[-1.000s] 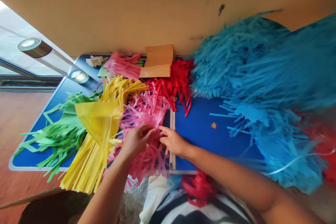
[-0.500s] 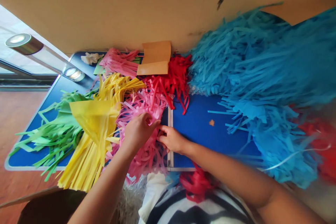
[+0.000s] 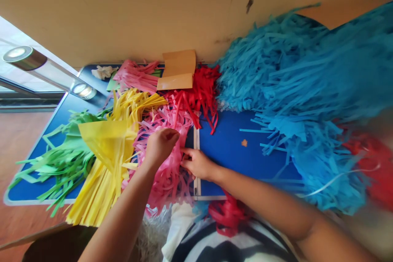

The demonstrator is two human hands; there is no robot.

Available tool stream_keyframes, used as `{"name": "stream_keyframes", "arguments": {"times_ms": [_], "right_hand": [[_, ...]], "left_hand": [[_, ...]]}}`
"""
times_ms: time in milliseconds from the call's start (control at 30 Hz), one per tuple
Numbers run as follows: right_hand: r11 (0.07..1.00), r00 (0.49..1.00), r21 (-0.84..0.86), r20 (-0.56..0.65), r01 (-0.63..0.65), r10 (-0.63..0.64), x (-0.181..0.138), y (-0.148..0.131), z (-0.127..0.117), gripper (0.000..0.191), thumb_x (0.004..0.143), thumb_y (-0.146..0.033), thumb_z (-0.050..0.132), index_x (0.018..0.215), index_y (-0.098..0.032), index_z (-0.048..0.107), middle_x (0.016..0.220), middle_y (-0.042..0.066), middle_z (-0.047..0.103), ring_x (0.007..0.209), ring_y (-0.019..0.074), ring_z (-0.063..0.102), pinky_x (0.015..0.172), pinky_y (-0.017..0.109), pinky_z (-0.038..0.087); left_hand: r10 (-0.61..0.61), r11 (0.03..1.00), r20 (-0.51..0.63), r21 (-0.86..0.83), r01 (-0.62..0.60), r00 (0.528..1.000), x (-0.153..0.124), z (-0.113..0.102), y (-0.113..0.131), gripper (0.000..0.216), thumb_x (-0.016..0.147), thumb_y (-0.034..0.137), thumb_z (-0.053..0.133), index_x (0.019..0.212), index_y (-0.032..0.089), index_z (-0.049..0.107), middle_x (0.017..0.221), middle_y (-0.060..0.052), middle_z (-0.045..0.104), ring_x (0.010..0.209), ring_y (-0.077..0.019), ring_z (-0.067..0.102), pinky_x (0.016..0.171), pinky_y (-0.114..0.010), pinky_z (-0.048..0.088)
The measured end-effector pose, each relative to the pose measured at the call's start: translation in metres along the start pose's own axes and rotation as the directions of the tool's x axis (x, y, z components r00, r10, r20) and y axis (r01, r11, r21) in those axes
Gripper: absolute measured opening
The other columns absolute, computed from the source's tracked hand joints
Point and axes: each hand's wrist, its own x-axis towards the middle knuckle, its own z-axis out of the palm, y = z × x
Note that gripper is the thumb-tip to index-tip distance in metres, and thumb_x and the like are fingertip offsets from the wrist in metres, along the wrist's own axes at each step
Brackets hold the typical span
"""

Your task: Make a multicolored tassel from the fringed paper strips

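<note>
A heap of pink fringed paper strips [image 3: 170, 176] lies across the blue folding table [image 3: 229, 147], left of its centre seam. Over it, my left hand [image 3: 161, 145] is closed in a pinch on pink strips; its fingertips are partly hidden. Just to the right and slightly lower, my right hand [image 3: 198, 163] has its thumb and fingers pinched together at the edge of the same pink strips. A small gap separates the two hands. Yellow fringed paper [image 3: 107, 163] lies left of my left hand, and red fringed paper [image 3: 205, 90] lies beyond both hands.
Green fringe [image 3: 66, 155] covers the table's left side. A large blue fringe pile [image 3: 291, 77] fills the right. At the back are a folded brown card [image 3: 179, 65] and a paler pink bundle [image 3: 135, 75]. A clear cylinder with metal ends [image 3: 55, 74] stands back left. A red bundle [image 3: 229, 215] hangs at the front edge.
My left hand has risen slightly away from my right hand, widening the gap between their fingertips. My right hand stays at the pink strips. The whole view has shifted a little.
</note>
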Motion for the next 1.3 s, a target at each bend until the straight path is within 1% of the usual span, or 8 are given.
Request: {"name": "stream_keyframes", "arguments": {"times_ms": [133,200,467,733,900,1033,1200,1300], "right_hand": [[1.0,1.0,-0.005,0.01,-0.004,0.004,-0.001,0.0,-0.001,0.045,0.081,-0.003,0.054,0.121,-0.022,0.064,0.053,-0.009,0.045,0.035,0.0065,0.041,0.032,0.017,0.04],[1.0,1.0,-0.007,0.007,-0.019,0.019,-0.001,0.0,-0.001,0.047,0.081,-0.004,0.054,0.124,-0.022,0.063,0.052,-0.01,0.045,0.035,0.0065,0.041,0.032,0.017,0.04],[0.999,1.0,-0.019,-0.001,-0.026,0.026,0.0,0.0,-0.001,0.048,0.08,-0.003,0.054,0.123,-0.022,0.063,0.053,-0.009,0.047,0.034,0.0072,0.043,0.032,0.018,0.041],[1.0,1.0,0.006,0.01,-0.004,0.004,-0.001,-0.001,-0.001,0.043,0.08,-0.005,0.057,0.117,-0.025,0.067,0.05,-0.009,0.045,0.034,0.0071,0.041,0.032,0.019,0.04],[1.0,1.0,-0.007,-0.007,-0.016,0.016,0.0,-0.001,-0.001,0.046,0.081,-0.005,0.055,0.122,-0.023,0.064,0.053,-0.009,0.047,0.033,0.0075,0.041,0.031,0.02,0.041],[1.0,1.0,0.005,0.006,-0.009,0.009,-0.001,-0.003,-0.001,0.047,0.08,-0.004,0.053,0.121,-0.023,0.065,0.051,-0.009,0.045,0.033,0.0076,0.041,0.03,0.02,0.041],[0.999,0.999,0.024,-0.002,-0.033,0.033,-0.003,-0.008,0.0,0.045,0.079,-0.001,0.053,0.117,-0.02,0.066,0.05,-0.01,0.044,0.033,0.0065,0.039,0.03,0.018,0.04],[0.998,0.999,0.039,-0.018,-0.047,0.048,-0.003,-0.011,0.0,0.044,0.078,-0.002,0.054,0.117,-0.019,0.062,0.053,-0.01,0.045,0.034,0.0056,0.04,0.03,0.017,0.04]], "left_hand": [[-0.022,0.995,-0.003,-0.099,0.022,1.0,0.001,0.005,0.001,0.034,0.077,0.048,0.057,0.088,0.019,0.071,0.059,0.0,0.066,0.049,-0.0151,0.06,0.05,-0.024,0.042],[-0.026,0.992,-0.005,-0.123,0.025,1.0,0.002,0.007,0.003,0.035,0.074,0.049,0.061,0.087,0.019,0.072,0.059,0.0,0.066,0.049,-0.0148,0.06,0.049,-0.024,0.041],[-0.078,0.976,-0.003,-0.205,0.075,0.997,0.0,-0.003,0.004,0.028,0.07,0.043,0.063,0.077,0.018,0.074,0.05,0.002,0.062,0.045,-0.0132,0.056,0.045,-0.022,0.039],[-0.123,0.938,-0.01,-0.328,0.113,0.992,0.0,0.0,0.003,0.038,0.072,0.046,0.062,0.088,0.014,0.074,0.051,0.002,0.061,0.041,-0.011,0.051,0.041,-0.021,0.036],[-0.124,0.934,0.005,-0.338,0.118,0.992,0.001,0.001,0.009,0.027,0.063,0.041,0.069,0.072,0.016,0.074,0.048,0.003,0.06,0.041,-0.0096,0.048,0.041,-0.02,0.034],[-0.139,0.918,-0.001,-0.375,0.129,0.99,0.0,-0.003,0.011,0.024,0.062,0.038,0.068,0.071,0.017,0.073,0.047,0.004,0.056,0.041,-0.0087,0.045,0.041,-0.02,0.031],[-0.165,0.876,0.0,-0.459,0.147,0.986,-0.002,-0.003,0.004,0.027,0.062,0.039,0.069,0.074,0.015,0.072,0.047,0.005,0.051,0.041,-0.0072,0.04,0.04,-0.02,0.028],[-0.187,0.845,0.005,-0.51,0.164,0.982,-0.002,-0.001,-0.002,0.029,0.062,0.04,0.07,0.076,0.015,0.071,0.047,0.006,0.049,0.04,-0.0065,0.038,0.039,-0.02,0.027]]}}
